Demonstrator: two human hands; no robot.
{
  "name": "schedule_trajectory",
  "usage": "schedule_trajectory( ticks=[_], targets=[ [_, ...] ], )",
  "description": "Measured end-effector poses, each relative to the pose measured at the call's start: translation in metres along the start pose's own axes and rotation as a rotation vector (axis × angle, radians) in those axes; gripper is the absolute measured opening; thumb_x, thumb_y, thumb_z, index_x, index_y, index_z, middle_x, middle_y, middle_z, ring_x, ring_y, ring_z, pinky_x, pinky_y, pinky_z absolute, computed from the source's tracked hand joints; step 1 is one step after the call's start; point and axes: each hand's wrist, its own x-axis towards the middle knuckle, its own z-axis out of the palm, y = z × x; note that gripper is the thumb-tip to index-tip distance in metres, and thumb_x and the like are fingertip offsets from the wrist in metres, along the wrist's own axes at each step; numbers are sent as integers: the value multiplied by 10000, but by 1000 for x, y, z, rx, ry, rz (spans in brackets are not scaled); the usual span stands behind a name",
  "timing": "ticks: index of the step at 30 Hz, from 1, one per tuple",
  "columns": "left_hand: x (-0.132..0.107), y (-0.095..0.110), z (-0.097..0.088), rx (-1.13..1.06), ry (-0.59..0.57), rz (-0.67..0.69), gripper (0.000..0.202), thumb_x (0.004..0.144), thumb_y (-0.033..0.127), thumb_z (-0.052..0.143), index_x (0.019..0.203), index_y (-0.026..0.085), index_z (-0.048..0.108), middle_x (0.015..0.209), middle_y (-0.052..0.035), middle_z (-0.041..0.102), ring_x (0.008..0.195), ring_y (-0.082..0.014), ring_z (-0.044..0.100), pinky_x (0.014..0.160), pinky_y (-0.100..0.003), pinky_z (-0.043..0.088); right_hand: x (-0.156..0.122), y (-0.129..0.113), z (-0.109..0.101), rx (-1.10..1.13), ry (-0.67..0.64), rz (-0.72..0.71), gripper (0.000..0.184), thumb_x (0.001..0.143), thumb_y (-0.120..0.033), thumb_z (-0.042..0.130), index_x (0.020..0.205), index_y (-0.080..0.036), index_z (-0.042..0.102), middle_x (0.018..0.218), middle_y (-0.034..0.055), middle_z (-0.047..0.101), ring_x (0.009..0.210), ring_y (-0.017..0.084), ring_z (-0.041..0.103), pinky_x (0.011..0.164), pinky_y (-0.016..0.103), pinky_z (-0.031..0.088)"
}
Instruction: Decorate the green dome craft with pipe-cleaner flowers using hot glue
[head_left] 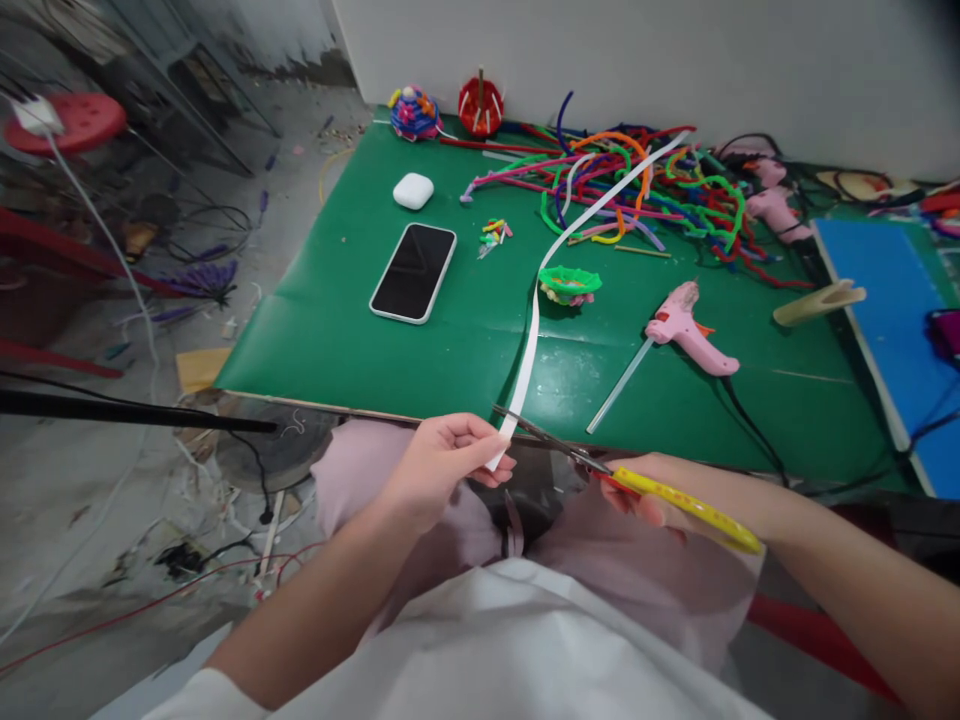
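My left hand (457,462) pinches the near end of a long white strip (529,345), which runs up across the table onto a heap of pipe cleaners. In my right hand (643,500) is a pair of scissors (679,508) with yellow and red handles. The scissor blades lie across the strip just beyond my left fingertips, at the table's front edge. Whether the blades have cut into it I cannot tell. Beside the strip sits a small green cup-shaped piece (571,284) with a coloured underside.
On the green table (315,320) lie a phone (414,272), a white earbud case (413,190), small coloured bits (495,236) and pipe cleaners (600,185). A pink glue gun (690,330) with its cord lies right, near a blue board (885,320). A red stool (67,122) stands left.
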Motion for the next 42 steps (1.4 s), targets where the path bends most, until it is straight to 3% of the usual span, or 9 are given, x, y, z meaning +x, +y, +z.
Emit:
schedule_trajectory(
  ticks=[4, 10, 20, 31, 42],
  targets=[
    [1, 0, 1, 32, -6, -3, 223, 608, 307, 721, 613, 140, 573, 528, -11, 640, 464, -93, 585, 462, -184, 459, 1, -13, -2, 71, 53, 30, 248, 772, -443, 483, 771, -195, 480, 680, -22, 391, 551, 92, 422, 369, 152, 390],
    [3, 0, 0, 45, 0, -4, 219, 615, 312, 718, 616, 142, 579, 529, -15, 641, 455, -93, 579, 461, -189, 461, 3, -13, -6, 99, 10, 12, 222, 746, -395, 523, 771, -187, 451, 653, -41, 349, 525, 75, 359, 378, 155, 368],
    [6, -1, 0, 25, -9, -9, 210, 630, 298, 715, 622, 139, 578, 527, -9, 641, 469, -88, 592, 450, -163, 452, 2, -13, -6, 80, 9, -23, 454, 722, -634, 452, 790, -185, 442, 687, -31, 366, 545, 79, 370, 384, 165, 389],
    [6, -2, 1, 47, -4, -5, 213, 626, 305, 714, 618, 141, 580, 542, -12, 645, 463, -84, 583, 460, -171, 460, 1, -18, -6, 87, 13, -23, 452, 725, -632, 459, 754, -182, 427, 648, -45, 341, 523, 71, 337, 386, 167, 361],
    [7, -2, 0, 53, -11, -9, 219, 628, 313, 711, 624, 138, 581, 539, -10, 641, 457, -82, 580, 467, -175, 465, 5, -12, -5, 108, 68, 69, 490, 697, -660, 471, 758, -174, 457, 612, -49, 348, 482, 64, 354, 341, 161, 361]
  ],
)
